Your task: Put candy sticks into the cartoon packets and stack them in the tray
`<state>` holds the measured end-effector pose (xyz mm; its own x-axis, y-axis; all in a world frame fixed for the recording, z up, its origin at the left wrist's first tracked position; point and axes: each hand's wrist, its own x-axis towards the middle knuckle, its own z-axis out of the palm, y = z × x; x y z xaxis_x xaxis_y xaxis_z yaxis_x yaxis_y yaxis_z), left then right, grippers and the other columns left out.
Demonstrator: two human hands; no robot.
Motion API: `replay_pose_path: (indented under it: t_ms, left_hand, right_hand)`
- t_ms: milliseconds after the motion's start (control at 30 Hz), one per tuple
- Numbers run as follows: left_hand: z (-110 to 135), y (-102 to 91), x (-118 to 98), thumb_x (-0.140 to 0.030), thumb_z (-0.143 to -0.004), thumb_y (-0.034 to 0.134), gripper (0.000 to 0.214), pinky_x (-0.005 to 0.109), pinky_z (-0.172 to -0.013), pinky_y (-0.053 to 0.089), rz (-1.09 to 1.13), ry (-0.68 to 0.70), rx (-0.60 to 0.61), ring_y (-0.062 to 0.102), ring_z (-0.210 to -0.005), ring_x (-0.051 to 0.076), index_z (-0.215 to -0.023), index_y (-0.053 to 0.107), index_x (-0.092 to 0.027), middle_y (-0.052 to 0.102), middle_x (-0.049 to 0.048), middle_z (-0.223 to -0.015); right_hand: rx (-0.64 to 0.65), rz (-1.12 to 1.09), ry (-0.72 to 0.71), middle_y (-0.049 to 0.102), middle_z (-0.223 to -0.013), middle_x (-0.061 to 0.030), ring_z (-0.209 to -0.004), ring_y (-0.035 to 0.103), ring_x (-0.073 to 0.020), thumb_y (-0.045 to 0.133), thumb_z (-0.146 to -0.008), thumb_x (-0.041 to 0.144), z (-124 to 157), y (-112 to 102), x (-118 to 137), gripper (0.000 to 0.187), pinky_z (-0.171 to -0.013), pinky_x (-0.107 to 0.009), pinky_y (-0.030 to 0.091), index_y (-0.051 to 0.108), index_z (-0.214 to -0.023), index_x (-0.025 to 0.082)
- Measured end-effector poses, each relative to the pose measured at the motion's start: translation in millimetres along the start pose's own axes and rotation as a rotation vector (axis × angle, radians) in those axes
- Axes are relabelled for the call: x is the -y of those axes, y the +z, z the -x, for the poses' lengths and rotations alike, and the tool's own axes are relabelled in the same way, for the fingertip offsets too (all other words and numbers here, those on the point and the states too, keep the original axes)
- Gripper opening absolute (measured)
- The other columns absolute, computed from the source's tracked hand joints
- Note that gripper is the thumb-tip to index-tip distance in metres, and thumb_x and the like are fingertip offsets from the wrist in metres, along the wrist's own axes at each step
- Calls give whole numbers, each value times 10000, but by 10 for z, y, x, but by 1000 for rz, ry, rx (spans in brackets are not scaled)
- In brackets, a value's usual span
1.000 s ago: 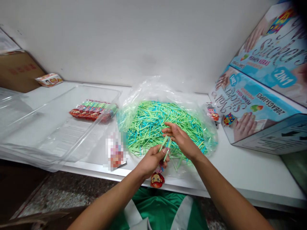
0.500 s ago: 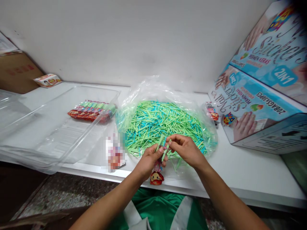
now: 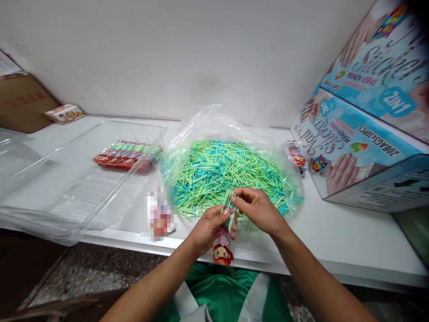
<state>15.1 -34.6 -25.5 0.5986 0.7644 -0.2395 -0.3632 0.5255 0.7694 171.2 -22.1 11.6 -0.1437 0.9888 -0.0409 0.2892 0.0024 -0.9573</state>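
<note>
My left hand (image 3: 208, 227) is closed around a small printed packet (image 3: 223, 254) with a red-haired cartoon figure at its lower end. Green and blue sticks (image 3: 229, 200) stand up from the packet's upper end. Over that end my right hand (image 3: 260, 209) pinches thin green sticks, its fingertips against the bunch; how many it holds is unclear. Just beyond both hands lies a heap of thin green and blue sticks (image 3: 221, 167) inside an opened clear plastic bag (image 3: 204, 120).
Left of the heap, a clear plastic tray (image 3: 63, 172) holds a row of filled packets (image 3: 127, 156). A blurred-out packet (image 3: 161, 217) lies by the front edge. Printed blue boxes (image 3: 351, 138) stand at right, beside another packet (image 3: 296, 156). A brown carton (image 3: 23, 105) sits far left.
The right hand's green sticks have moved left against the bunch at the packet's mouth. The packet has shifted slightly right and down, showing more of its cartoon face.
</note>
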Motion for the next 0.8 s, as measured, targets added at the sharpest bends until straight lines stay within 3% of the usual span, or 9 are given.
replay_pose_path:
  t_ms: [133, 400, 800]
  left_hand:
    - [-10, -10, 27, -415, -809, 581, 296, 222, -469, 434, 15, 1, 27, 569, -500, 125, -865, 552, -127, 601, 43, -660]
    - [-10, -34, 44, -401, -830, 564, 269, 208, -468, 407, -3, 15, 65, 558, -499, 112, -849, 547, -133, 589, 35, -662]
    - [10, -19, 71, -393, -852, 540, 257, 188, -451, 369, -71, 22, 55, 548, -509, 101, -910, 537, -143, 588, 28, -672]
  right_hand:
    - [-37, 53, 23, 584, -689, 16, -591, 524, -118, 540, -781, 251, 26, 3, -9, 122, -558, -240, 417, 613, -854, 185]
    - [-23, 97, 20, 594, -718, 5, -576, 539, -119, 561, -804, 363, 64, 22, 49, 204, -560, -248, 432, 625, -888, 188]
    - [-6, 76, -15, 571, -679, 28, -543, 546, -109, 501, -788, 227, 85, 45, 68, 108, -514, -220, 410, 585, -854, 210]
